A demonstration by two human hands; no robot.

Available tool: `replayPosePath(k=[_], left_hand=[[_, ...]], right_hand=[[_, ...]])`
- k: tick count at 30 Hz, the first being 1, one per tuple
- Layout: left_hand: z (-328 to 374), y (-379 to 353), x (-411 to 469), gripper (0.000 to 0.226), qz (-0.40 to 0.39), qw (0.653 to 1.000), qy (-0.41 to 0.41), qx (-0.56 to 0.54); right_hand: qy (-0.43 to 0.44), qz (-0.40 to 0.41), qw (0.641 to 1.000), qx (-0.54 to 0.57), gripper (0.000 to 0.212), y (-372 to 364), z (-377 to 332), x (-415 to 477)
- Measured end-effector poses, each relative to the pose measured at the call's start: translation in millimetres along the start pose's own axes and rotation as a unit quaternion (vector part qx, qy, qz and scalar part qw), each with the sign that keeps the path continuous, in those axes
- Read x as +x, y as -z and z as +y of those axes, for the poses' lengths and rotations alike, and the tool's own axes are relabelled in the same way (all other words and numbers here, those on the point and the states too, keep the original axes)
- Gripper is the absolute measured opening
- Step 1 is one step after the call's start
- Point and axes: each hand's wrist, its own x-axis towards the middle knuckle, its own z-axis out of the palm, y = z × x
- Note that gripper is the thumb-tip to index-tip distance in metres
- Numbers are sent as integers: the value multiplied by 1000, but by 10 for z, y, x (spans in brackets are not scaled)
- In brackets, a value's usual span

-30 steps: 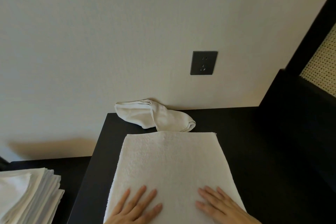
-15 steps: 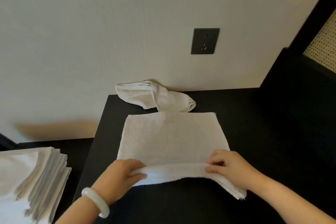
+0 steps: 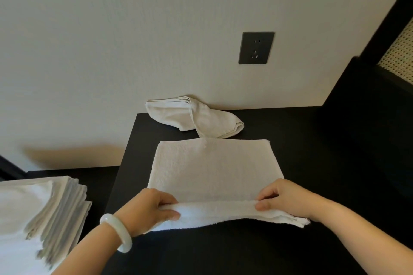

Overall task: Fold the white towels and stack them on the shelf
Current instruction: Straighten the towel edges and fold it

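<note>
A white towel (image 3: 212,167) lies flat on the black table (image 3: 312,140), its near edge raised and rolled up off the surface. My left hand (image 3: 152,207) pinches that near edge at its left end, thumb under and fingers over. At the right end my right hand (image 3: 281,198) pinches the same edge. A second white towel (image 3: 196,117) lies loosely bunched at the back of the table against the wall. A stack of several folded white towels (image 3: 38,219) sits on the lower black surface at the left.
A dark wall socket (image 3: 256,48) is on the beige wall above the table. A tall black piece of furniture (image 3: 368,123) with a woven panel stands at the right. The table's left edge drops to the lower surface.
My hands went from lying flat on the towel to pinching its near edge and lifting it. The view has tilted down a little.
</note>
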Motion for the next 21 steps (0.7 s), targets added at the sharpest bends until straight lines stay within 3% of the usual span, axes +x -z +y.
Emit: replayPosePath(k=[4,6,9,11,13,15,17,19,21], left_hand=[[12,142,-14,7,-123,992,-6,-33],[27,243,16,14,-136,989,-10,-61],[-11,326,149,23,17,977,92,-193],[-72,308,189,39,55,943,151,-290],[-125,264,175,51,49,935,163,-312],[-166,190,177,47,65,949,156,-267],[-167,107,204,38,108,962,146,-206],[-130,29,215,26,166,960,143,-172],[-87,-23,195,18,229,949,141,-164]], right_hand=[[-38,-129,989,-56,28,140,-22,11],[-48,-141,986,-81,32,260,-41,87],[-84,-28,994,68,27,400,38,164],[-92,63,961,254,39,447,239,161],[-100,94,922,363,47,451,435,77],[-103,123,921,354,42,365,504,-10],[-121,220,938,239,30,206,534,11],[-138,328,925,136,19,69,536,82],[-120,391,906,103,12,16,548,129]])
